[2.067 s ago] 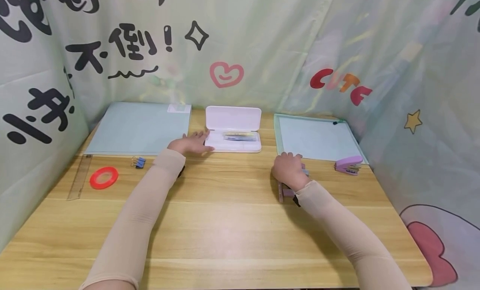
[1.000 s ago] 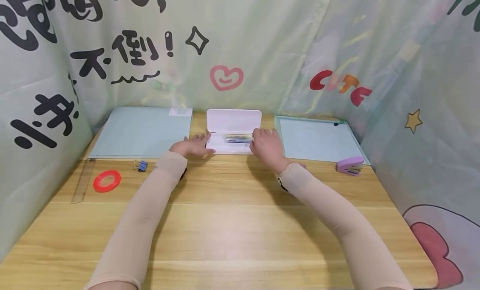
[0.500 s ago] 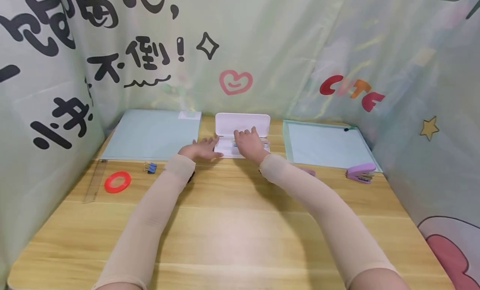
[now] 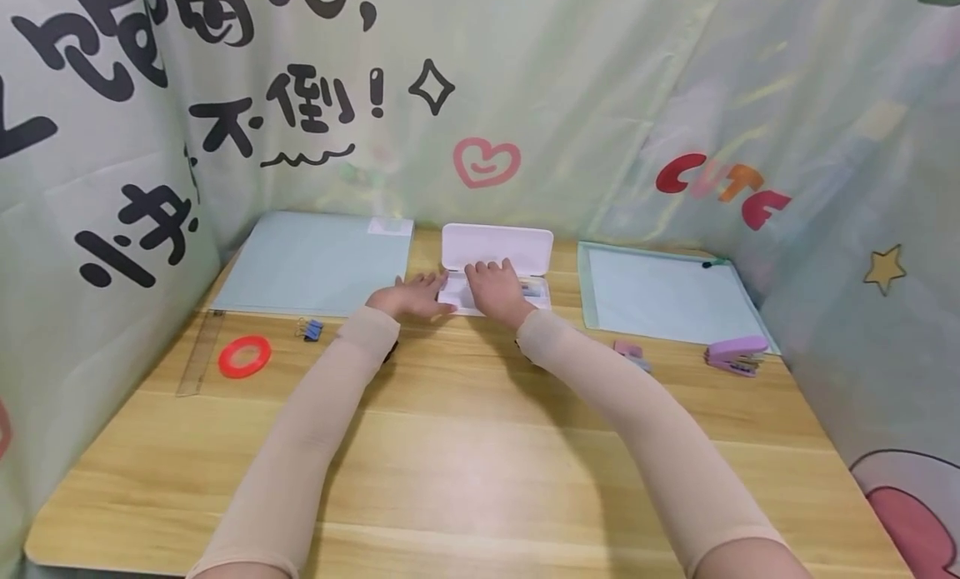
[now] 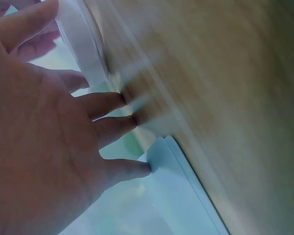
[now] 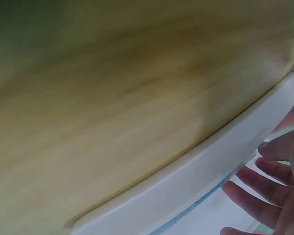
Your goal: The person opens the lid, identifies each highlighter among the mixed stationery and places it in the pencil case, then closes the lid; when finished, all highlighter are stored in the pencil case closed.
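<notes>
At the back middle of the table lies a white pencil case point(image 4: 497, 247), its lid raised. My left hand point(image 4: 412, 297) is at the case's left end, fingers spread; in the left wrist view its thumb overlaps the case's wall point(image 5: 81, 46). Over the middle of the tray is my right hand point(image 4: 497, 291); in the right wrist view its fingers point(image 6: 257, 203) extend apart over the interior with nothing visible between them. Pens point(image 4: 531, 287) show inside the case right of that hand, partly hidden by it.
Blue folders point(image 4: 322, 262) lie at back left, a light-blue folder point(image 4: 667, 291) at back right. Left side: a clear ruler point(image 4: 201, 354), red tape ring point(image 4: 244, 357), blue binder clip point(image 4: 312, 331). Right side: a purple stapler point(image 4: 737, 355) and a pinkish item point(image 4: 627, 348) partly behind the sleeve.
My right hand has moved left from the pinkish item at the right to the case's right end, then to its middle. The left hand stays at the case; the head view has shifted slightly.
</notes>
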Available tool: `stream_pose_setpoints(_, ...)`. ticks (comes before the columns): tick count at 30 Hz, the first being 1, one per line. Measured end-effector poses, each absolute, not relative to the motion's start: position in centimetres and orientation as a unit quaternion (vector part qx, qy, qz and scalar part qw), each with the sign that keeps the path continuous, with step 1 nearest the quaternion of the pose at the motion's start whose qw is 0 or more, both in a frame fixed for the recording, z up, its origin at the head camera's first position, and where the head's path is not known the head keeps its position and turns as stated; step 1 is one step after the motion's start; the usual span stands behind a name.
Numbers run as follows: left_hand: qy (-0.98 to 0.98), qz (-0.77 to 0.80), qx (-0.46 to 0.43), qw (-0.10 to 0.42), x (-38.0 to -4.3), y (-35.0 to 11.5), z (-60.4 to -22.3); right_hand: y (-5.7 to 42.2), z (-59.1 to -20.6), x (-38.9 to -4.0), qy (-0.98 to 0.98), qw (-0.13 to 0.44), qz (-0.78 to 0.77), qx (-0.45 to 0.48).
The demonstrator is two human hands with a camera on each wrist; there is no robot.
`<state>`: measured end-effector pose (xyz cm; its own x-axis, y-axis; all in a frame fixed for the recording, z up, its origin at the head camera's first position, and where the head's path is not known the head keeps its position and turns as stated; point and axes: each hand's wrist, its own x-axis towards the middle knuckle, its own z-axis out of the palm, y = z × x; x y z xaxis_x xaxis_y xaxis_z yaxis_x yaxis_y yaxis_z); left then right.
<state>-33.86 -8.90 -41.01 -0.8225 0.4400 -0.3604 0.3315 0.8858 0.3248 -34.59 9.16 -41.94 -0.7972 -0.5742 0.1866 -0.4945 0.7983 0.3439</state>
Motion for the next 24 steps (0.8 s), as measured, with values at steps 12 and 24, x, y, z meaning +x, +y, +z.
stream_pose_setpoints(12,0.944,0.134,0.199,0.225,-34.0,-9.3,-40.7,13.4,-40.6,-33.8,-0.964,0.141,-0.087,0.210)
stream_pose_setpoints(24,0.947,0.162,0.197,0.198,-34.3,-9.1,-41.0,18.8,-39.7,-34.5,-0.979,0.153,0.000,0.136)
